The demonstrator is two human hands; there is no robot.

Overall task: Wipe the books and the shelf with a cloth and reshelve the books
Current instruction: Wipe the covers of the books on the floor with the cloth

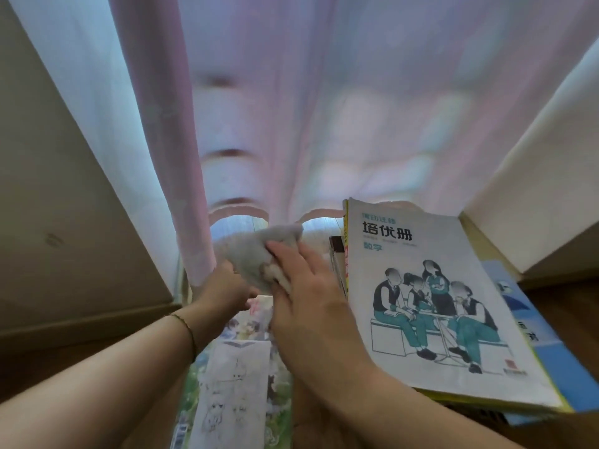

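The right hand (301, 286) lies flat with straight fingers on a grey cloth (259, 251), pressing it near the far end of an illustrated book (233, 367). The left hand (223, 286) grips that book's far edge (its fingers are hidden). A white workbook (437, 286) tops the stack to the right.

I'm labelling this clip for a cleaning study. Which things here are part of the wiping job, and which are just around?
Part of the job:
cloth
left hand
right hand
illustrated book
white workbook
blue book

Just around:
curtain
wall
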